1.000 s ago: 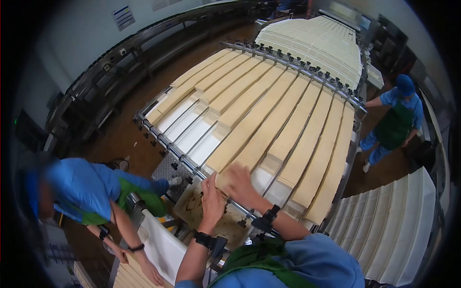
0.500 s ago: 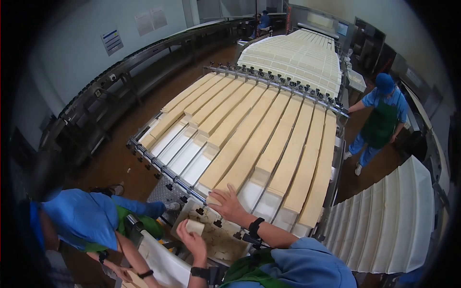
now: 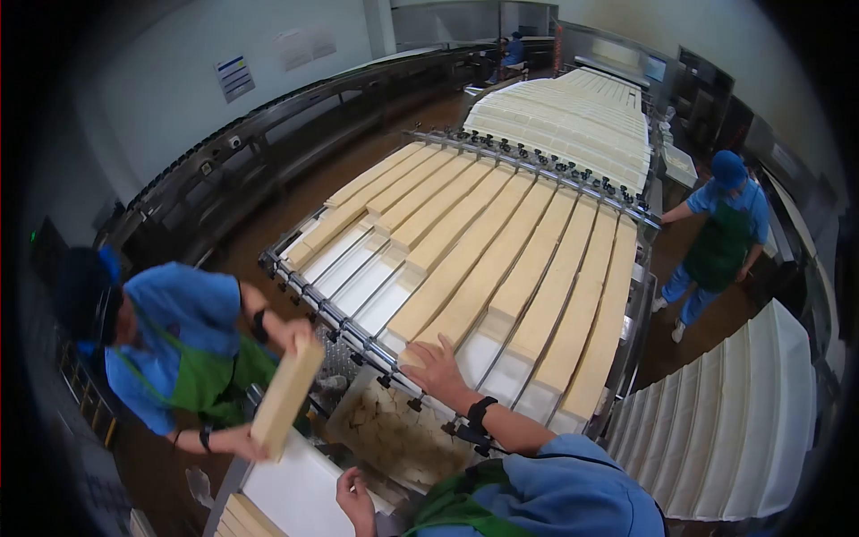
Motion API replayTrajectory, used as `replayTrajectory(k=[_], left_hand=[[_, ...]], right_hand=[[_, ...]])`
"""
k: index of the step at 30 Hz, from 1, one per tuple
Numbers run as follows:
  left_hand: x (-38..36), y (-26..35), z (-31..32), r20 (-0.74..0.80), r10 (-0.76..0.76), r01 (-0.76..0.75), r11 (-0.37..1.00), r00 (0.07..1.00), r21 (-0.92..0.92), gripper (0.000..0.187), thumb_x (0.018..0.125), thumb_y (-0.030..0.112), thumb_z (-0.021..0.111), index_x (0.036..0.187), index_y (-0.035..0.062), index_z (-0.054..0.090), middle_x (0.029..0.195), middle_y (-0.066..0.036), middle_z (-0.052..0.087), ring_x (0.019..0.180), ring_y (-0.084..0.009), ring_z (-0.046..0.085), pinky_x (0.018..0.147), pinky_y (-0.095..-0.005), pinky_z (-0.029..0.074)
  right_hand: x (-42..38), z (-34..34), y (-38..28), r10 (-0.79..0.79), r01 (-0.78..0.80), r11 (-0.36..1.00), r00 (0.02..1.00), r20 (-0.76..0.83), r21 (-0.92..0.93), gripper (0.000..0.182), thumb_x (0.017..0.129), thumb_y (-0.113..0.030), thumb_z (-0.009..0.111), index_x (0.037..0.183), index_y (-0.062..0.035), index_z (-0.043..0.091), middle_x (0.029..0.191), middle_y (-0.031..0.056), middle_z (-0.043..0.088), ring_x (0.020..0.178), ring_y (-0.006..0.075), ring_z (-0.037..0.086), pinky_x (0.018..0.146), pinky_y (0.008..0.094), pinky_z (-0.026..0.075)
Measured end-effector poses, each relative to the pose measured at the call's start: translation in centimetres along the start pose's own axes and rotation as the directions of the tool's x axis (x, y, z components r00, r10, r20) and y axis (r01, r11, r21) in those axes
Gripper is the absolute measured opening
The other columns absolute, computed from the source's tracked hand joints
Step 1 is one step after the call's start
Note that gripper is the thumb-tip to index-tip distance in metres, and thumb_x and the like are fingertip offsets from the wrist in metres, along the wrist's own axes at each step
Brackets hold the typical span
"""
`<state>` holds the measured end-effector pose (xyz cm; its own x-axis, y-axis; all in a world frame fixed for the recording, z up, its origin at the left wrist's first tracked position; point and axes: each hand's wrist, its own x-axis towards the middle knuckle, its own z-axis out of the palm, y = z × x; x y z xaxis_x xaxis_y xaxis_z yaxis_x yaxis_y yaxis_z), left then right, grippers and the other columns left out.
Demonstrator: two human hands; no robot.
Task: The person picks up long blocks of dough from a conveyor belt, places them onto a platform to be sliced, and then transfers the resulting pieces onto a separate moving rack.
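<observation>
My right hand [image 3: 437, 369] reaches over the front edge of a slatted conveyor. Its fingers curve over the near end of one long pale-yellow block [image 3: 488, 268], the food kind of which I cannot make out. Lower down, my left hand [image 3: 355, 499] is beside a white work surface [image 3: 291, 492], fingers loosely bent and no held piece visible. Between my hands and the conveyor sits a pale bin [image 3: 380, 434] with stained scraps in it. At the left, a co-worker [image 3: 192, 349] in a green apron holds another long block [image 3: 288, 394] in both hands.
Several long blocks lie side by side in lanes split by metal rods [image 3: 358, 255]. Black clamp knobs [image 3: 414, 404] line the conveyor's front bar. A ribbed white surface [image 3: 725, 430] is at right. Another co-worker [image 3: 720, 237] stands beyond it. Stacked pale strips [image 3: 242, 519] lie at lower left.
My left hand has dropped down and away from the bin; the small pale piece in it no longer shows. The left co-worker has straightened and lifted a block. My right hand stays on its block.
</observation>
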<state>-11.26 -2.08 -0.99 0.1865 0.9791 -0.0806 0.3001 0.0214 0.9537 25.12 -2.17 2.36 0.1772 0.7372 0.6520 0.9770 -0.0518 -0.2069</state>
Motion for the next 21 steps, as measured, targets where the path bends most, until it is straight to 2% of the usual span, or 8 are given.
replayTrajectory(k=[3,7,9,11,13,16,18,21], left_hand=[[-0.8,-0.3,-2.2,-0.007,-0.030,0.030,1.000,1.000,0.008,0.025,0.097,-0.005,0.054,0.118,-0.0001,0.067,0.109,-0.009,0.071,0.093,-0.0172,0.069,0.080,-0.0309,0.059],[-1.6,-2.1,-4.3,-0.075,-0.068,0.068,0.998,0.995,-0.001,0.024,0.100,-0.001,0.054,0.121,-0.0008,0.065,0.113,-0.013,0.071,0.096,-0.0197,0.071,0.081,-0.0322,0.060],[-2.1,-2.9,-4.9,-0.084,-0.064,0.066,0.998,0.994,0.012,0.022,0.103,0.005,0.057,0.123,-0.0014,0.065,0.114,-0.014,0.071,0.096,-0.0206,0.071,0.082,-0.0324,0.060],[-3.0,-1.8,-5.2,-0.081,-0.096,0.096,0.995,0.992,-0.009,0.025,0.104,0.010,0.058,0.124,-0.0010,0.065,0.115,-0.013,0.071,0.096,-0.0196,0.071,0.083,-0.0313,0.059],[-3.7,-2.1,-5.6,-0.074,-0.123,0.121,0.992,0.990,-0.024,0.025,0.103,0.010,0.059,0.125,0.0003,0.066,0.116,-0.010,0.071,0.096,-0.0183,0.070,0.083,-0.0308,0.059],[-5.1,-1.7,-5.7,-0.074,-0.146,0.146,0.989,0.986,-0.016,0.027,0.101,0.010,0.059,0.126,0.0011,0.065,0.113,-0.007,0.070,0.093,-0.0163,0.068,0.080,-0.0292,0.057],[-5.7,-2.0,-5.6,-0.078,-0.180,0.179,0.984,0.981,-0.016,0.028,0.100,0.009,0.059,0.126,0.0016,0.066,0.112,-0.007,0.070,0.093,-0.0160,0.068,0.081,-0.0290,0.056],[-7.0,-2.6,-5.2,-0.091,-0.181,0.180,0.984,0.979,-0.021,0.027,0.099,0.004,0.060,0.125,0.0039,0.068,0.111,-0.007,0.072,0.091,-0.0159,0.068,0.081,-0.0293,0.056]], right_hand=[[0.0,0.1,0.0,0.017,-0.017,1.000,1.000,-0.001,0.025,0.016,0.092,-0.028,0.070,0.105,-0.0237,0.078,0.137,0.0111,0.062,0.130,0.0282,0.055,0.116,0.0635,0.030],[0.0,0.5,0.0,0.002,-0.003,0.999,1.000,0.016,0.038,0.015,0.092,-0.028,0.071,0.105,-0.0225,0.078,0.137,0.0120,0.061,0.128,0.0294,0.056,0.116,0.0636,0.030],[-0.2,1.3,0.2,0.023,-0.024,1.000,0.999,-0.030,-0.011,0.017,0.092,-0.030,0.072,0.105,-0.0222,0.078,0.137,0.0134,0.062,0.127,0.0302,0.057,0.116,0.0638,0.029],[-0.3,1.8,0.1,0.019,-0.020,0.999,0.999,-0.026,-0.049,0.019,0.092,-0.031,0.072,0.107,-0.0215,0.077,0.137,0.0128,0.062,0.126,0.0303,0.058,0.116,0.0644,0.029],[0.4,1.9,-0.3,0.095,-0.095,0.995,0.995,-0.021,-0.005,0.018,0.092,-0.030,0.072,0.106,-0.0205,0.077,0.137,0.0114,0.063,0.125,0.0302,0.058,0.116,0.0653,0.028],[0.9,0.9,-0.4,0.020,-0.017,0.999,0.997,0.074,-0.045,0.017,0.092,-0.028,0.071,0.105,-0.0204,0.078,0.139,0.0100,0.061,0.128,0.0306,0.056,0.118,0.0665,0.026],[1.5,-0.1,-0.5,0.014,0.019,0.990,0.972,0.235,-0.136,0.019,0.089,-0.024,0.074,0.106,-0.0268,0.082,0.147,0.0083,0.056,0.135,0.0290,0.050,0.120,0.0667,0.023],[1.8,-1.0,-0.7,-0.012,0.050,0.992,0.953,0.303,-0.119,0.021,0.092,-0.020,0.068,0.110,-0.0227,0.080,0.146,0.0091,0.056,0.135,0.0310,0.049,0.121,0.0679,0.020]])
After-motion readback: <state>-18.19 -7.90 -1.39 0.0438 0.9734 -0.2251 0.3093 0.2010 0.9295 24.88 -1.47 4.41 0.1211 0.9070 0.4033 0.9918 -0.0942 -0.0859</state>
